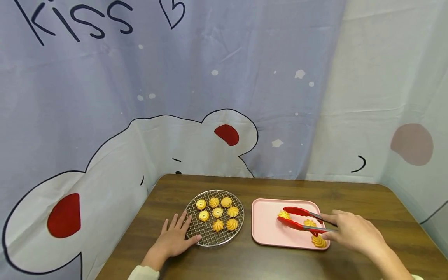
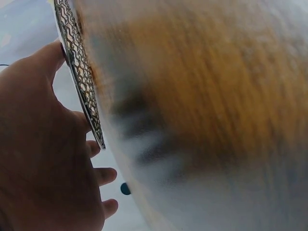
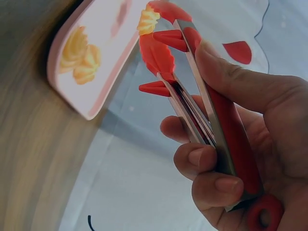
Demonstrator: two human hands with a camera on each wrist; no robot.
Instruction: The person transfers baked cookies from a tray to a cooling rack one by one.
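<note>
My right hand grips red-tipped metal tongs over a pink tray. Between the tongs' red tips sits a yellow piped butter cookie. Two more cookies lie at the tray's right end: one swirled cookie near the corner and another just behind it, partly overlapped by the tongs. In the right wrist view, thumb and fingers wrap the tongs' handles. My left hand has its fingers spread, with thumb and fingertips at the left rim of a round wire rack.
Several piped cookies stand spaced out on the rack, left of the tray. Bare brown wooden tabletop shows in front of both. Behind the table hangs a printed curtain, and more fabric borders the right side.
</note>
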